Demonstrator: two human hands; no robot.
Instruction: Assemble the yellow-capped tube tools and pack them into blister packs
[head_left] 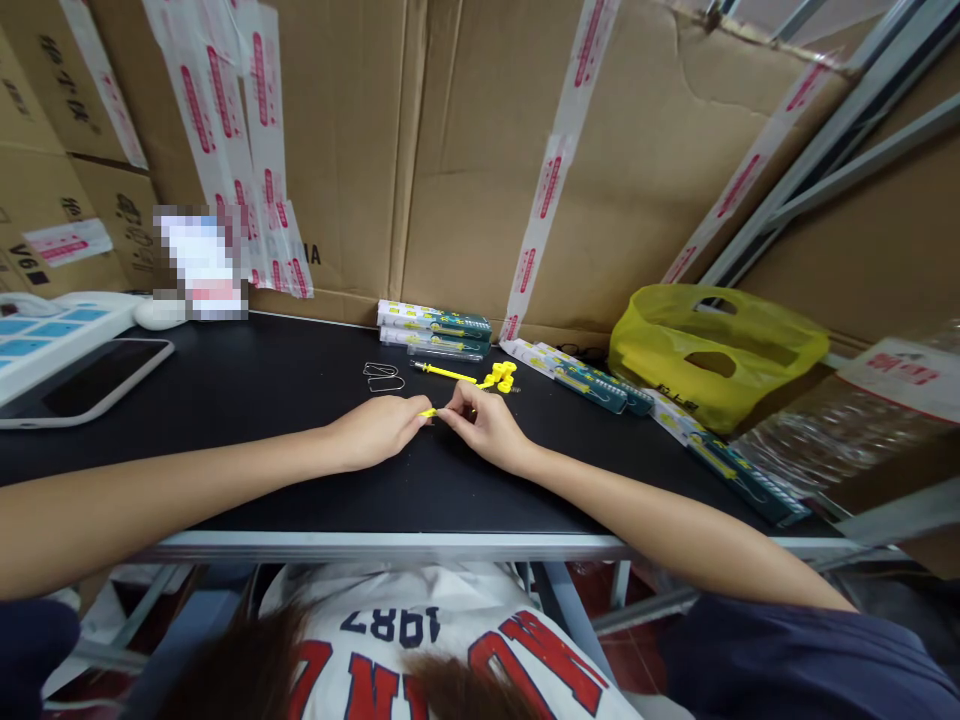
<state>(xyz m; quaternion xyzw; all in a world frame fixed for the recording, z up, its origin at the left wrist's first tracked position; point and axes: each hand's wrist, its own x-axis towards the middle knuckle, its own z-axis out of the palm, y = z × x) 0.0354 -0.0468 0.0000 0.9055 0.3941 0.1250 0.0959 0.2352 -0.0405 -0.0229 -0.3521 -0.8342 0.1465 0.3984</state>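
Observation:
My left hand (379, 430) is closed, pinching a small yellow plastic piece (427, 412) above the black tabletop. From the other side, the fingers of my right hand (489, 428) close on the end of that same piece; most of it is hidden by fingertips. Just beyond my hands lies a yellow rod (448, 373) with a dark tip. Several small yellow plastic parts (501, 376) are heaped to its right. Bent metal wire hooks (383, 378) rest on the table beyond my left hand.
Printed cardboard packs (435, 320) and a clear plastic tube (446, 353) lie at the back. More packs (574, 375) run along the right beside a yellow plastic bag (705, 350). A phone (90, 380) lies left; a large cardboard sheet (465, 150) stands behind.

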